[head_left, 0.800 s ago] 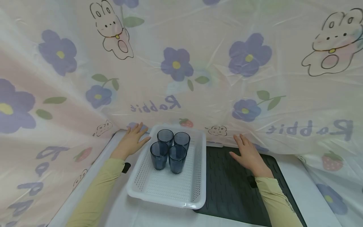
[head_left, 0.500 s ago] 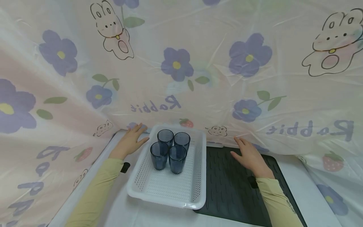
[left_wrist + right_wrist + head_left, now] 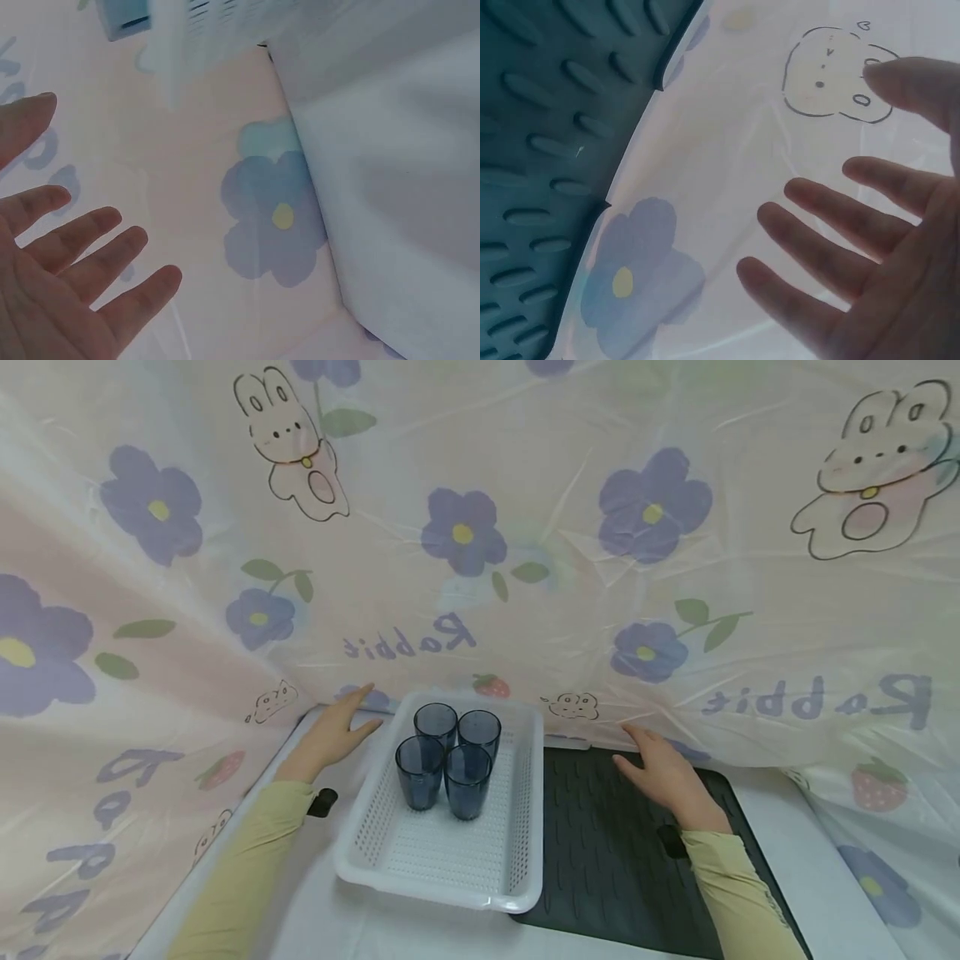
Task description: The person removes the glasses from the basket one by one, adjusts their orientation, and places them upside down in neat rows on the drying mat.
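Several dark blue drinking glasses (image 3: 468, 782) stand upright, grouped close together toward the back left of a white perforated plastic basket (image 3: 420, 885). Just left of the basket hovers my left hand (image 3: 330, 737), holding nothing. In the left wrist view its fingers (image 3: 105, 262) are spread and nearly straight, with part of the basket above them. Over the back part of a dark ridged mat (image 3: 592, 860) is my right hand (image 3: 666, 774), also holding nothing. The right wrist view shows this hand's fingers (image 3: 817, 247) spread apart, with the mat off to the left.
The basket and mat lie side by side on a white table (image 3: 315, 893), the basket's right edge against or over the mat's left edge. A printed curtain (image 3: 540, 627) with rabbits and flowers hangs behind and along the left side.
My left hand has drawn back left, farther from the basket. The right hand has shifted slightly right and down. Glasses, basket and mat have stayed put.
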### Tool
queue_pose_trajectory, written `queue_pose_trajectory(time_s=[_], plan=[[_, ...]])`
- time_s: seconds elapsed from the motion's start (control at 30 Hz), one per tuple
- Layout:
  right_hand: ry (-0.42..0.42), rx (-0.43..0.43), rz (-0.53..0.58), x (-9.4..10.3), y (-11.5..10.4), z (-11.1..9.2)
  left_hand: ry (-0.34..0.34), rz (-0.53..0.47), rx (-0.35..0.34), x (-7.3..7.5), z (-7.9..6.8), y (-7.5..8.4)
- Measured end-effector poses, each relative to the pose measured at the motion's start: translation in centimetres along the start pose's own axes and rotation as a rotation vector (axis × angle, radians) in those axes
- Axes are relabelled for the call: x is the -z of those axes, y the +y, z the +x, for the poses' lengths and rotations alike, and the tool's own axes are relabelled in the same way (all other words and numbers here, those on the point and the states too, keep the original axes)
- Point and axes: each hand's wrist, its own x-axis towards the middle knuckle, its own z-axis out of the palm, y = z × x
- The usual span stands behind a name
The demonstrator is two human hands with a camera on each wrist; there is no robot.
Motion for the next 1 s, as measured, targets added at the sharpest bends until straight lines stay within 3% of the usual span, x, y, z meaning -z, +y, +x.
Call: queue_pose_trajectory(time_s=[0.23, 0.6, 0.8, 1.0], plan=[[-0.012, 0.016, 0.158, 0.5, 0.2, -0.2, 0.026, -0.112, -0.011, 0.7, -0.1, 0.1], [0.002, -0.016, 0.317, 1.2, 0.0, -0.9, 0.041, -0.358, -0.032, 1.1, -0.7, 1.4], [0.003, -0.04, 0.416, 1.2, 0.1, -1.3, 0.017, -0.426, -0.03, 1.0, -0.8, 1.9], [-0.068, -0.054, 0.576, 1.4, -0.1, -1.9, -0.028, -0.462, -0.028, 1.0, -1.2, 2.4]])
